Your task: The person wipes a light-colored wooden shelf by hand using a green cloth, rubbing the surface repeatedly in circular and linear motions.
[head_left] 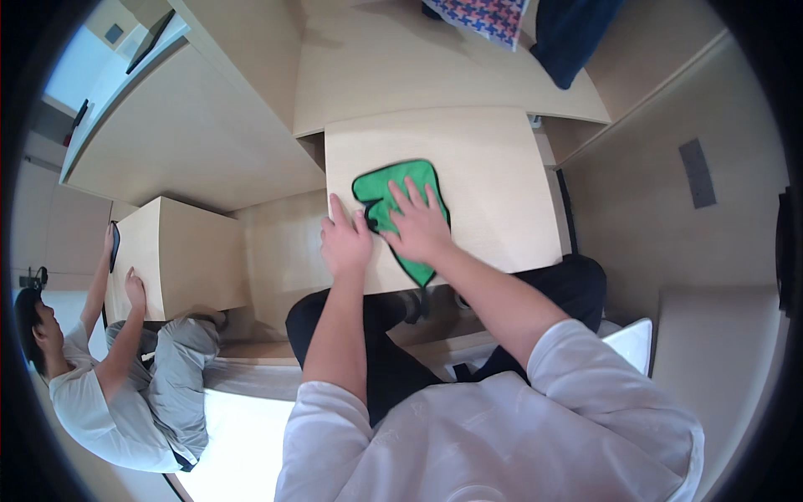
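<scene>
A green cloth (pixel 393 179) with a black edge lies spread on the pale wooden tabletop (pixel 493 184) in front of me. My right hand (pixel 418 224) rests on the cloth, its fingers stretched out and spread over the green side. Just left of it, my left hand (pixel 345 243) lies on the wood near the tabletop's left edge, fingers apart and holding nothing. Part of the cloth's left edge is folded, showing a dark underside between my two hands. The cloth's lower corner hangs at the tabletop's near edge.
A person (pixel 109 385) sits at the far left with both hands at a wooden box-shaped table (pixel 196 255). Dark clothing (pixel 573 38) and a patterned cloth (pixel 485 18) lie on the wooden surface beyond. A wall panel (pixel 697 173) is at right.
</scene>
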Available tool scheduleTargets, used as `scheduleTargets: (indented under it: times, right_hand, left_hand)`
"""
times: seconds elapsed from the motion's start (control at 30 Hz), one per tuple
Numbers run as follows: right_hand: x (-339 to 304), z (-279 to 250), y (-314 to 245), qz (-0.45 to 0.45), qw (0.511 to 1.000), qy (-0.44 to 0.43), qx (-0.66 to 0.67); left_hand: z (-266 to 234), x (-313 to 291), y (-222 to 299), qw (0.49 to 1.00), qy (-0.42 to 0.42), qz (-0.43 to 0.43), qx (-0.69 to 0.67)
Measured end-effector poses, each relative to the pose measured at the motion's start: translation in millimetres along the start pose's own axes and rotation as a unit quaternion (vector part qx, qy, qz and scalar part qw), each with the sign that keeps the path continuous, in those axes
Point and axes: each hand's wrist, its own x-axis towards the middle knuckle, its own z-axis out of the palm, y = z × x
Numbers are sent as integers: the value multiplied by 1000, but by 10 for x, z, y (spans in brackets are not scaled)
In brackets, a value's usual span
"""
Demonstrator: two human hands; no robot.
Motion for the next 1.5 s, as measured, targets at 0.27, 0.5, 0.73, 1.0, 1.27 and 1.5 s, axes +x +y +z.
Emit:
scheduleTargets:
  times: [0.27, 0.5, 0.73, 1.0, 1.27, 1.5]
  right_hand:
    - [-1212, 49, 22, 78, 996, 15, 46]
    - [-1336, -135, 1027, 311, 950, 19, -24]
    - [-624, -330, 2012, 437, 898, 55, -3]
    - [665, -585, 2909, 451, 891, 52, 31]
    - [1066, -697, 3168, 445, 890, 81, 53]
    - [136, -436, 2783, 446, 891, 76, 26]
  left_hand:
    - [120, 25, -104, 1000, 2, 2, -10]
    - [19, -69, -46, 1000, -20, -18, 10]
    - [89, -76, 48, 999, 2, -11, 33]
    - [-22, -90, 159, 999, -2, 6, 50]
    - [-126, -59, 95, 998, -14, 10, 56]
    - [-47, -49, 60, 999, -9, 4, 36]
